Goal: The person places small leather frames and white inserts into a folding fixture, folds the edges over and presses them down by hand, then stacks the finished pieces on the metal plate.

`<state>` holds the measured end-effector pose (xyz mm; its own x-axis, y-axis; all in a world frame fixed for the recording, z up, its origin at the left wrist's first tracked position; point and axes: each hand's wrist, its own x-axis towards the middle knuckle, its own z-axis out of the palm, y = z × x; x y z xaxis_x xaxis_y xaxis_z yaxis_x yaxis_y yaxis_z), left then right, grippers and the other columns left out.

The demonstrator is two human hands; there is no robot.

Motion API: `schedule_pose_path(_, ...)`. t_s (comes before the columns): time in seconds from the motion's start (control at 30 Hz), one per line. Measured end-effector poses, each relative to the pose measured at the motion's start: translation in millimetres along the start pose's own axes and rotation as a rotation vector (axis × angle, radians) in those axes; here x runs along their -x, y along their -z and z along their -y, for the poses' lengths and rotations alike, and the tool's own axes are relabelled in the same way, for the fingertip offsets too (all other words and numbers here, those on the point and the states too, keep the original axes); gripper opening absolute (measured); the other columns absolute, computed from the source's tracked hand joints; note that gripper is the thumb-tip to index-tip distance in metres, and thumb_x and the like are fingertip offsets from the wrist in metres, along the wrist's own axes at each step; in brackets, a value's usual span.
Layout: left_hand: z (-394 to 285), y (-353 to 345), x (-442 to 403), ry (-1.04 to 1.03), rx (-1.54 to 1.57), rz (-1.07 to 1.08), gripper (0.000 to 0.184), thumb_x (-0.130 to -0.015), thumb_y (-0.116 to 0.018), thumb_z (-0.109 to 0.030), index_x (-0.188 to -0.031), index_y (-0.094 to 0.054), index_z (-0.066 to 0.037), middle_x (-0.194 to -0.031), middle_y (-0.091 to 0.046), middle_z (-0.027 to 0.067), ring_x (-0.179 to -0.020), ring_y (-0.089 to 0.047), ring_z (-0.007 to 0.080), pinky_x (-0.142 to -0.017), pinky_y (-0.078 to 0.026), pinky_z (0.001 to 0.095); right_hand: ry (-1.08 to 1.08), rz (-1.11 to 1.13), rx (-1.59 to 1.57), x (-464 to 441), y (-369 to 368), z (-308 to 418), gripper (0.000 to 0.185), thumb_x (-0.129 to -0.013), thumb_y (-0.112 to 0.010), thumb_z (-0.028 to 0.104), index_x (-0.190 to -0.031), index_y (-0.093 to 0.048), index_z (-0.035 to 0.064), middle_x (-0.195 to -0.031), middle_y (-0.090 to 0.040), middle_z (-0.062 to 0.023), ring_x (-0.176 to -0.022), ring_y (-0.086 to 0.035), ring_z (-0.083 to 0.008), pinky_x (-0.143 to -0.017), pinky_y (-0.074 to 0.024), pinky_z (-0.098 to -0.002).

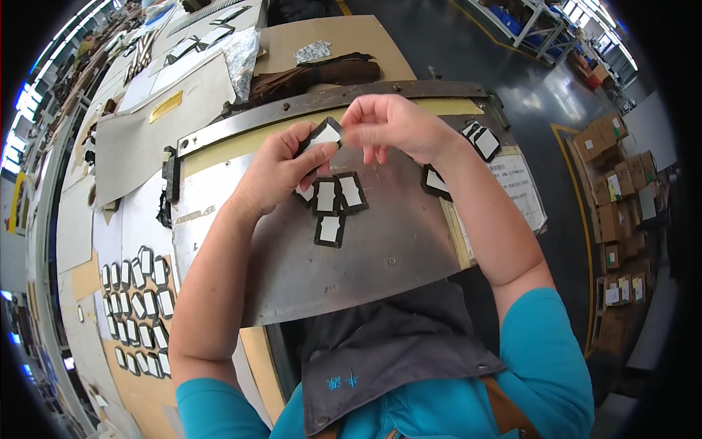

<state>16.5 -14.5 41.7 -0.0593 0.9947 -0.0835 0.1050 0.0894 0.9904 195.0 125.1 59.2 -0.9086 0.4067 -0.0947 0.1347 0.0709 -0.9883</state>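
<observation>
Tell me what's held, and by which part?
The left hand grips a dark-edged white piece, thumb over its lower edge; whether the right hand also grips it is unclear.

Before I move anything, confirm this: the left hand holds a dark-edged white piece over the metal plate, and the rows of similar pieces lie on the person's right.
Not quite: the head view shows the rows of similar pieces on the person's left. The left hand does hold a dark-edged white piece over the metal plate.
</observation>
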Motion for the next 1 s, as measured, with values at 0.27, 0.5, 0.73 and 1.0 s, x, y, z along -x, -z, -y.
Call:
schedule_pose_path(0.27, -4.8, -7.2, 3.5, 0.025, -0.246, 0.054, 0.024, -0.099, -0.057, -0.029, -0.093, -0.061, -0.006, -0.068, -0.054, -0.0062, -0.059, -0.043, 0.0041, -0.053, -0.035, 0.0224, -0.124, -0.118, -0.33, -10.5, -17.6, -10.1, 0.027, -0.094, -0.065, 0.028, -0.079, -0.056, 0.008, -0.063, -0.05, 0.0034, -0.039, -0.037, -0.0021, -0.034, -0.0306, -0.0208)
schedule_pose_path(0.5, -6.3, -7.7, 4.1, 0.026, -0.264, 0.043, 0.024, -0.099, -0.058, -0.029, -0.098, -0.063, -0.006, -0.068, -0.055, -0.006, -0.06, -0.044, 0.004, -0.053, -0.036, 0.0223, -0.146, -0.078, -0.324, -11.1, -15.9, -10.2, 0.022, -0.092, -0.067, 0.022, -0.078, -0.057, 0.0079, -0.062, -0.05, 0.0033, -0.038, -0.038, -0.0025, -0.034, -0.0307, -0.0212)
schedule_pose_path(0.73, -6.6, -12.3, 4.0, 0.076, -0.113, 0.016, 0.022, -0.098, -0.059, -0.029, -0.101, -0.063, -0.007, -0.068, -0.053, -0.0064, -0.057, -0.041, 0.0014, -0.05, -0.031, 0.0191, -0.077, -0.062, -0.239, -10.7, -13.1, -11.6, 0.022, -0.093, -0.066, 0.022, -0.079, -0.058, 0.0074, -0.061, -0.049, 0.0033, -0.04, -0.038, -0.0023, -0.036, -0.0292, -0.0202)
schedule_pose_path(1.0, -2.1, -16.2, 1.1, 0.094, 0.01, -0.021, 0.02, -0.098, -0.06, -0.028, -0.099, -0.062, -0.008, -0.069, -0.054, -0.0054, -0.053, -0.039, 0.0002, -0.046, -0.027, 0.0169, 0.186, -0.226, 0.101, -12.3, -22.3, -12.2, 0.022, -0.093, -0.066, 0.019, -0.078, -0.057, 0.0062, -0.06, -0.05, 0.0048, -0.046, -0.039, -0.0015, -0.04, -0.029, -0.0199)
